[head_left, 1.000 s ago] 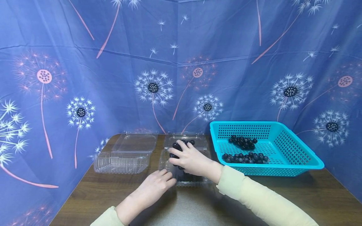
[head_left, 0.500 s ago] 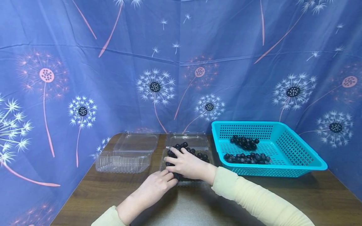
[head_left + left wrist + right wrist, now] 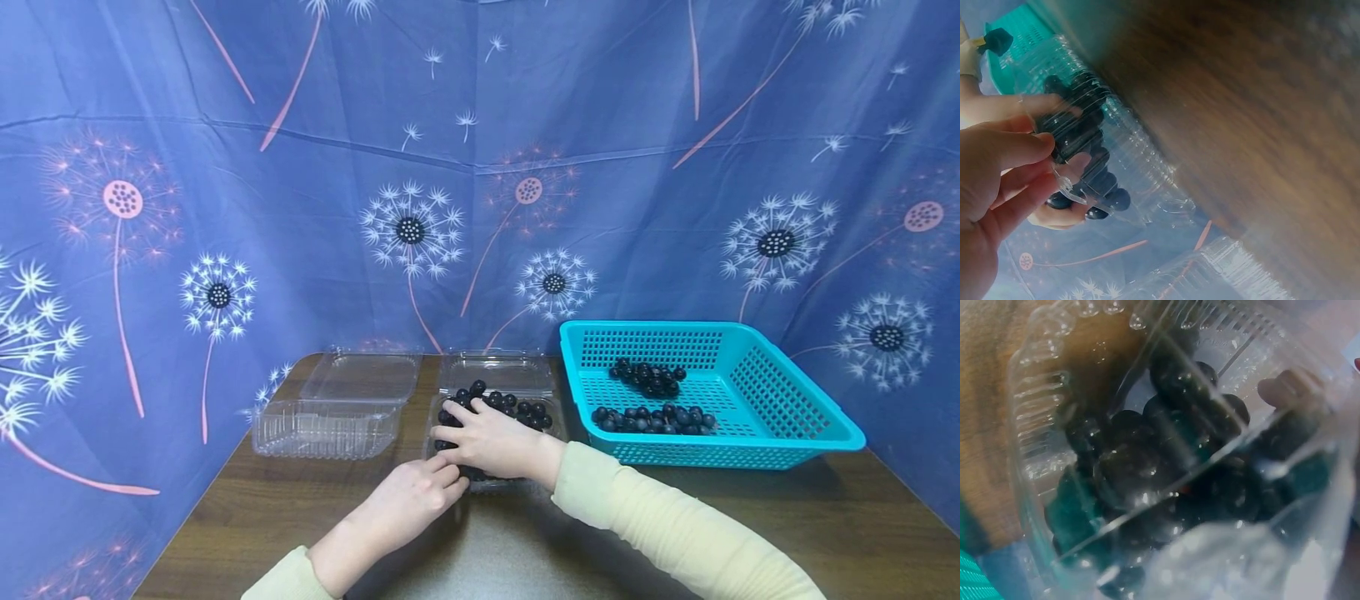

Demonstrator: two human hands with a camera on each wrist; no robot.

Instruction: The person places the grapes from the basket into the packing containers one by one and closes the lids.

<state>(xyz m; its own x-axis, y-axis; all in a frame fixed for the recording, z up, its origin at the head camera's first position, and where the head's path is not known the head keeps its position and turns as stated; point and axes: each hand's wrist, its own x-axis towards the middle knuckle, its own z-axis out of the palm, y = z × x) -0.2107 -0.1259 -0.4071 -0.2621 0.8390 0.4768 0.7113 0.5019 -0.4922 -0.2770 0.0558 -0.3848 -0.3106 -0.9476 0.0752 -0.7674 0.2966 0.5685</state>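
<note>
A clear plastic clamshell container (image 3: 495, 487) stands mid-table, its lid (image 3: 498, 372) folded back. Inside lies a bunch of dark grapes (image 3: 477, 389), seen through the plastic in the right wrist view as round dark grapes (image 3: 1132, 475). My right hand (image 3: 491, 437) reaches over the container from the right and grips the bunch, its fingers spread around the grapes. At the container's front left corner, my left hand (image 3: 415, 498) pinches the rim. The left wrist view shows that thumb and fingers (image 3: 1029, 147) at the clear edge; the right hand's palm side is hidden.
To the left stands a second clear container (image 3: 326, 433) with its lid up and nothing inside. On the right, a turquoise basket (image 3: 720, 452) holds two bunches of dark grapes (image 3: 647, 377). A blue dandelion-print cloth (image 3: 480, 92) hangs behind the wooden table (image 3: 225, 517).
My right hand has lowered and shifted slightly left with the bunch, which now sits down in the container. More grapes show on the right side. My left hand stays at the corner.
</note>
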